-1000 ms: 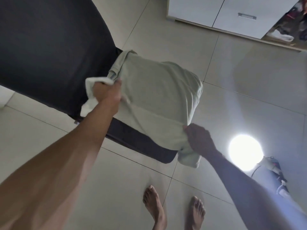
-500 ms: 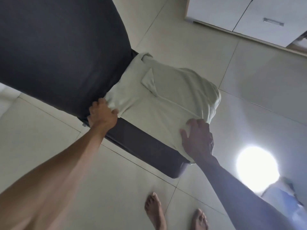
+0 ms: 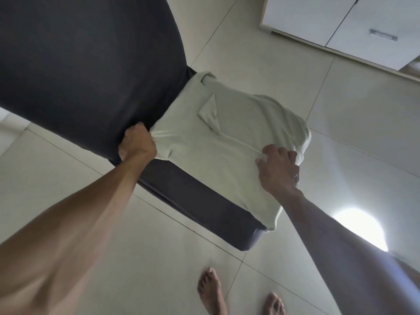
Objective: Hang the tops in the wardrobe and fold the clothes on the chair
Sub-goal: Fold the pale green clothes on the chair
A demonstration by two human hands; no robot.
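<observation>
Dark grey fabric-covered chair (image 3: 91,64), rounded back and flat seat, on a pale glossy tiled floor (image 3: 261,55); white flat-fronted wardrobe (image 3: 341,17) at far right, bare feet (image 3: 211,289) below. Left hand (image 3: 137,144): grip closed, pinching the bunched near-left corner of the pale green top (image 3: 216,155), soft matte knit, lying folded on the seat. Right of that grip, right hand (image 3: 278,170) rests on the cloth, fingers spread and relaxed, beside a raised seam.
</observation>
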